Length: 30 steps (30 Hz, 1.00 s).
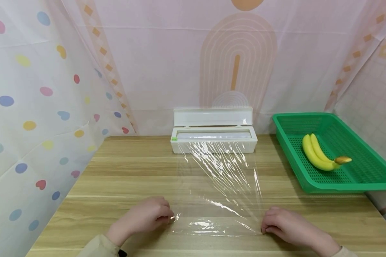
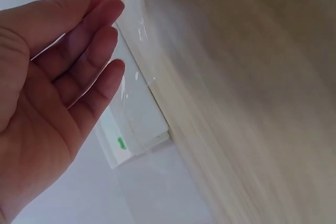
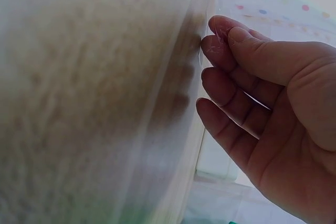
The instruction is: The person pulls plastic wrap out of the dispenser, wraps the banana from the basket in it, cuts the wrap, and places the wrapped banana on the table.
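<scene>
A sheet of clear plastic wrap (image 1: 212,200) stretches from a white dispenser box (image 1: 213,145) at the back of the table toward the front, wrinkled and shiny. Its near left corner is pinched between thumb and fingers of my left hand (image 1: 151,214). My right hand (image 1: 284,225) pinches the near right corner; in the right wrist view, film shows between the thumb and index finger of the right hand (image 3: 268,98). The left wrist view has the left hand (image 2: 63,72) with thumb and index together, the other fingers loosely bent. The dispenser's lid (image 1: 213,117) stands raised, with a roll inside.
A green plastic basket (image 1: 291,160) stands at the right, with yellow bananas (image 1: 318,157) inside. The wooden table (image 1: 128,171) meets a patterned cloth backdrop (image 1: 157,71) behind and at the sides. A small green piece (image 1: 174,139) sits on the dispenser's left end.
</scene>
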### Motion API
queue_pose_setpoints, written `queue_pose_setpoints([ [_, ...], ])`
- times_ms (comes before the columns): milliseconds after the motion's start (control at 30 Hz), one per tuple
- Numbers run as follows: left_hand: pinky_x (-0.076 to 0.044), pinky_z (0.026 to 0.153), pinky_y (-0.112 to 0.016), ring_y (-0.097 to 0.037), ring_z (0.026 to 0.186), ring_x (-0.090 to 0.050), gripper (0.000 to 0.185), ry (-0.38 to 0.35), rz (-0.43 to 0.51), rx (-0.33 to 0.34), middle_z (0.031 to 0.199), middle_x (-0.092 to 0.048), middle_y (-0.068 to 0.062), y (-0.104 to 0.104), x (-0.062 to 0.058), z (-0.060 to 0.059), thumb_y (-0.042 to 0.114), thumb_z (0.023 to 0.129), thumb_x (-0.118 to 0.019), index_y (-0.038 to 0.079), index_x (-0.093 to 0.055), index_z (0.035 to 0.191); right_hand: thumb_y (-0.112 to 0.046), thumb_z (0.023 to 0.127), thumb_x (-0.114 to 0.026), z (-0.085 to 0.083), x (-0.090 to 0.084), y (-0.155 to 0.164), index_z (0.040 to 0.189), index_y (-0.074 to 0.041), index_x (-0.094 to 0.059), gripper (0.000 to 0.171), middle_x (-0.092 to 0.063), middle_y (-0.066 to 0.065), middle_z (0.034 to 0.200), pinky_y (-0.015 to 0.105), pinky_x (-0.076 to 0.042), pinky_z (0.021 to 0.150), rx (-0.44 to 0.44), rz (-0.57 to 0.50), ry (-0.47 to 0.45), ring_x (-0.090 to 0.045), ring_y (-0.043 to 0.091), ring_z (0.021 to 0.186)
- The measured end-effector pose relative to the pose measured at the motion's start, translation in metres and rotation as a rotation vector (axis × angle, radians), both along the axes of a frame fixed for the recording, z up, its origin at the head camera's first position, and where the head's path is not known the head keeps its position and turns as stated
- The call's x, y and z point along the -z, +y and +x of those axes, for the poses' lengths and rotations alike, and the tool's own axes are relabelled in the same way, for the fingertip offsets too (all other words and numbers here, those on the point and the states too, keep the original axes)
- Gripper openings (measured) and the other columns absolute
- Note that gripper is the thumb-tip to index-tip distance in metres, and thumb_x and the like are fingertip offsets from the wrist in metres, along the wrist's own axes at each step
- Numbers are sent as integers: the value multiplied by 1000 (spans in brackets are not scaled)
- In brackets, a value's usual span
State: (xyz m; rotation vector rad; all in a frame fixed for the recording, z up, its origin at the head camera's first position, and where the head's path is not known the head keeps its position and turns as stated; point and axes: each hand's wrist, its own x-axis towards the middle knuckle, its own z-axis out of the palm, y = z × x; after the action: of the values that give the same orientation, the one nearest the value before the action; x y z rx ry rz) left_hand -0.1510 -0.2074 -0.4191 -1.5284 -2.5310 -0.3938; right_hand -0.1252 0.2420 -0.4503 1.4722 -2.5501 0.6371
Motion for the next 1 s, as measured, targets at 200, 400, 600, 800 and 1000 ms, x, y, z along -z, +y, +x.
queue_pose_setpoints([
  [200, -54, 72, -26, -10, 78, -61, 17, 41, 25, -65, 85, -66, 6, 4, 0, -18, 3, 74, -81, 12, -74, 87, -7, 81, -76, -1, 1, 0, 85, -26, -66, 22, -57, -22, 85, 13, -44, 66, 0, 0, -10, -52, -2, 79],
  [400, -57, 80, -37, -20, 87, -68, 26, 111, 34, -97, 95, -71, -6, 10, 1, -35, 4, 71, -83, 5, -74, 95, -6, 81, -78, 0, 1, 0, 85, -27, -67, 23, -58, -22, 85, 12, -44, 66, 4, 1, 3, -52, -2, 79],
  [600, -52, 94, -47, -30, 107, -65, 47, 79, -118, -187, 119, -68, -14, 13, 6, -43, 27, 78, -83, 4, -69, 117, -5, 79, -79, 1, 0, 0, 85, -26, -69, 24, -60, -21, 85, 12, -44, 67, 17, -12, 19, -54, -2, 80],
  [800, -48, 98, -49, -32, 116, -61, 61, 40, -215, -198, 130, -62, -18, 17, 9, -44, 36, 79, -80, 3, -63, 128, -5, 76, -80, 3, 0, -1, 88, -24, -72, 24, -62, -19, 86, 11, -45, 71, 3, -33, 86, -55, -1, 81],
  [1000, -43, 104, -53, -37, 127, -52, 68, -22, -281, -213, 140, -54, -20, 17, 8, -43, 40, 84, -76, 2, -57, 137, -5, 75, -80, 4, 0, 0, 89, -23, -73, 24, -63, -17, 88, 12, -46, 73, -3, -33, 114, -56, 0, 82],
])
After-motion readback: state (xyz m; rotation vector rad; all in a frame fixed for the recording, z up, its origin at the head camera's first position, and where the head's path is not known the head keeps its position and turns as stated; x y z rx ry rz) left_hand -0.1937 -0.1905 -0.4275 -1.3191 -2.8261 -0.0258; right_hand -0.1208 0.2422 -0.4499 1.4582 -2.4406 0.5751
